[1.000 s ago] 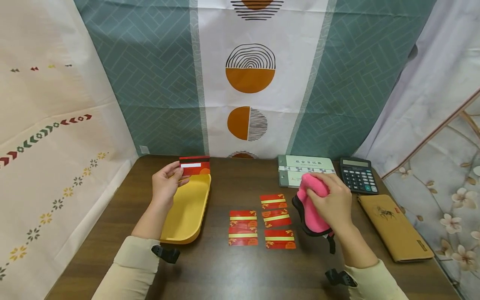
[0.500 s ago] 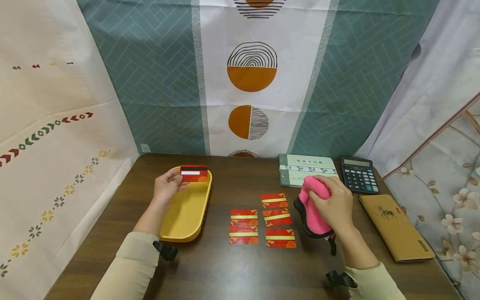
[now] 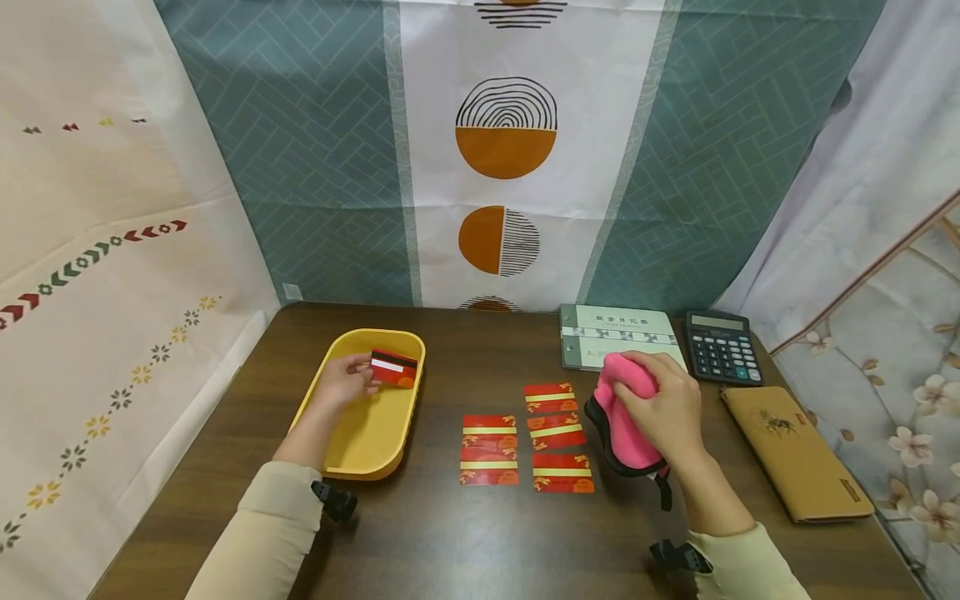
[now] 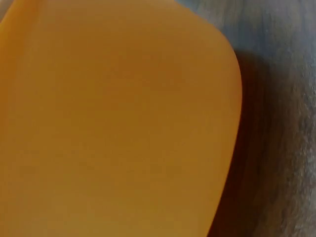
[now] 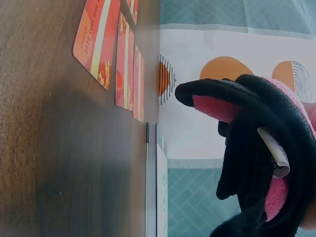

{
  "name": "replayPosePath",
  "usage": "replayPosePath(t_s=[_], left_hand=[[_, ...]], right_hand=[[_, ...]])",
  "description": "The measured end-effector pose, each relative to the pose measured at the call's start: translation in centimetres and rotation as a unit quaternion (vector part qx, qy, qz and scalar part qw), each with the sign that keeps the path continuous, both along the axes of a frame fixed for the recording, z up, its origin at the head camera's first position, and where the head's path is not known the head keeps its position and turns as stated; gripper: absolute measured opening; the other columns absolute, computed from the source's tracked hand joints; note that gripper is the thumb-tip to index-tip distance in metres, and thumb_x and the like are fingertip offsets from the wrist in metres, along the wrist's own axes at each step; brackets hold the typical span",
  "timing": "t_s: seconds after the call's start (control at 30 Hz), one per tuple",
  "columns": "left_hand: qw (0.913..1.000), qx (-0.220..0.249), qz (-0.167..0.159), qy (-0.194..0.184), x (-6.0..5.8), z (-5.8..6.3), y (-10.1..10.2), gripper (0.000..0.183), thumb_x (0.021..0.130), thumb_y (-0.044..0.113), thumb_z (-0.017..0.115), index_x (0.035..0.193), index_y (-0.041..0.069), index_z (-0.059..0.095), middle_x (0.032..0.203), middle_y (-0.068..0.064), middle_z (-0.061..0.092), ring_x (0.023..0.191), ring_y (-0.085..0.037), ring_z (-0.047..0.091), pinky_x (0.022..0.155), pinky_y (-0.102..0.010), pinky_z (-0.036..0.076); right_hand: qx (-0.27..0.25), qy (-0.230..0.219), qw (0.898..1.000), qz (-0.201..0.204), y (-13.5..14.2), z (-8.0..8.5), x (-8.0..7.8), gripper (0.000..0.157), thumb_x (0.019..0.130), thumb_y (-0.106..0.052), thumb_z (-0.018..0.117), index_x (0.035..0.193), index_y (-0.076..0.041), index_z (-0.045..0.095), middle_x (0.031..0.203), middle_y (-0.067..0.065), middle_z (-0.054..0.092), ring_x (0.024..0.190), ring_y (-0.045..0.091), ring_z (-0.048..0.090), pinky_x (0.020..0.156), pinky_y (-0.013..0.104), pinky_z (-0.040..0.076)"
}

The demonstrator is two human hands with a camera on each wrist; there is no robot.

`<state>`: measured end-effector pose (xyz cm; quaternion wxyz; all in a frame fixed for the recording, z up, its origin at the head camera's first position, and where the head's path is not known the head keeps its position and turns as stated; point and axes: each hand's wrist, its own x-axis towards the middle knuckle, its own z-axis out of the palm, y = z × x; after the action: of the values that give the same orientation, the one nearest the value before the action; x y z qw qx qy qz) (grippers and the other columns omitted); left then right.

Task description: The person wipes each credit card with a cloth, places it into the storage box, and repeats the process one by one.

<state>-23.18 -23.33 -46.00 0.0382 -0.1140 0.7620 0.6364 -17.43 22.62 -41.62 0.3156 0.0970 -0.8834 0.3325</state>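
Observation:
In the head view my left hand (image 3: pixel 345 382) pinches a red bank card (image 3: pixel 393 375) by its left edge. The card shows a dark stripe and a white strip, and it hangs tilted over the far part of a yellow plastic tray (image 3: pixel 367 454). The left wrist view shows only the tray's wall. On the right, my right hand (image 3: pixel 670 404) grips a fuzzy pink cloth piece (image 3: pixel 628 415) with black edging, a black loop and a white label. Its dark, folded underside shows in the right wrist view. Between the hands lie several red cards (image 3: pixel 562 472) with gold stripes.
A pale green ledger (image 3: pixel 617 321) lies at the back right, beside a black calculator (image 3: pixel 723 346). Nearer the right edge is a tan wallet (image 3: pixel 795 454). Patterned cloth (image 3: pixel 337 167) hangs behind the brown wooden table (image 3: pixel 450 550).
My left hand has lowered the red bank card from above the tray's far rim into its outline, and the card has tilted. My right hand stays in place with the pink cloth piece.

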Motion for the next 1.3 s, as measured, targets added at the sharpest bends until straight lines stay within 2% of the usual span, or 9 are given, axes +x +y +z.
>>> replayPosePath(t_s=[0.13,0.23,0.33,0.57,0.73,0.83,0.93,1.13,1.3], left_hand=[[0.9954,-0.092,-0.018,-0.019,0.1,0.0,0.0,0.045,0.103,0.004,0.052,0.141,-0.018,0.044,0.138,-0.036,0.050,0.107,-0.032,0.065,0.091,-0.038,0.057],[0.9850,-0.165,-0.028,-0.041,0.1,0.3,-0.1,0.055,0.104,0.021,0.056,0.144,-0.015,0.044,0.148,-0.032,0.044,0.135,-0.042,0.045,0.109,-0.051,0.042],[0.9768,-0.201,-0.040,-0.061,0.2,0.5,-0.2,0.065,0.103,0.033,0.057,0.147,-0.012,0.042,0.153,-0.029,0.039,0.141,-0.044,0.037,0.114,-0.054,0.035],[0.9588,-0.266,-0.075,-0.066,0.6,0.8,-0.1,0.077,0.103,0.043,0.054,0.147,-0.016,0.036,0.153,-0.034,0.036,0.140,-0.047,0.036,0.113,-0.055,0.036],[0.9457,-0.321,-0.050,0.010,0.8,1.9,1.4,0.071,0.104,0.037,0.054,0.147,-0.016,0.037,0.148,-0.034,0.042,0.137,-0.049,0.040,0.112,-0.057,0.036],[0.9462,-0.308,-0.023,0.097,1.0,2.8,3.6,0.060,0.102,0.030,0.060,0.142,-0.013,0.048,0.140,-0.031,0.054,0.129,-0.046,0.052,0.107,-0.056,0.043],[0.9456,-0.275,-0.021,0.173,1.3,3.5,6.4,0.049,0.099,0.024,0.066,0.136,-0.007,0.058,0.132,-0.026,0.062,0.121,-0.041,0.059,0.102,-0.052,0.049],[0.9322,-0.241,-0.087,0.255,2.9,3.6,12.5,0.037,0.096,0.022,0.071,0.127,0.002,0.068,0.128,-0.015,0.067,0.121,-0.033,0.061,0.106,-0.049,0.047],[0.9270,-0.208,-0.166,0.264,3.7,2.1,16.7,0.034,0.097,0.019,0.070,0.127,0.003,0.068,0.128,-0.011,0.067,0.121,-0.028,0.062,0.104,-0.045,0.049]], right_hand=[[0.001,-0.004,1.000,0.001,0.0,0.0,0.0,0.040,0.076,-0.007,0.087,0.114,-0.006,0.074,0.101,0.015,0.070,0.086,0.031,0.062,0.068,0.048,0.050],[0.003,0.000,1.000,0.002,0.0,0.0,0.0,0.041,0.075,-0.007,0.087,0.114,-0.006,0.074,0.101,0.015,0.070,0.085,0.030,0.062,0.067,0.048,0.049],[0.004,-0.002,1.000,0.000,0.1,-0.1,0.0,0.041,0.075,-0.006,0.087,0.114,-0.006,0.074,0.100,0.015,0.070,0.085,0.030,0.062,0.068,0.047,0.049],[-0.002,-0.015,1.000,-0.006,0.5,-0.3,0.3,0.039,0.077,-0.006,0.085,0.114,-0.006,0.074,0.100,0.015,0.070,0.086,0.031,0.061,0.068,0.047,0.047],[-0.009,-0.011,1.000,-0.021,1.2,-0.4,0.3,0.039,0.077,-0.005,0.085,0.114,-0.006,0.075,0.102,0.015,0.071,0.087,0.030,0.063,0.069,0.042,0.048],[-0.013,-0.006,1.000,-0.026,1.4,-0.3,0.2,0.039,0.077,-0.005,0.085,0.114,-0.006,0.075,0.102,0.014,0.071,0.088,0.029,0.063,0.068,0.038,0.048],[-0.016,-0.008,0.999,-0.027,1.6,-0.2,0.2,0.039,0.078,-0.006,0.085,0.115,-0.006,0.075,0.103,0.013,0.071,0.088,0.029,0.064,0.068,0.036,0.048],[-0.034,-0.025,0.999,-0.033,1.8,-0.2,0.6,0.040,0.079,-0.008,0.085,0.117,-0.007,0.074,0.106,0.013,0.071,0.089,0.028,0.063,0.069,0.024,0.046],[-0.050,-0.033,0.998,-0.037,1.8,-0.4,0.7,0.041,0.080,-0.008,0.085,0.119,-0.007,0.074,0.107,0.013,0.071,0.089,0.028,0.063,0.070,0.009,0.040]])
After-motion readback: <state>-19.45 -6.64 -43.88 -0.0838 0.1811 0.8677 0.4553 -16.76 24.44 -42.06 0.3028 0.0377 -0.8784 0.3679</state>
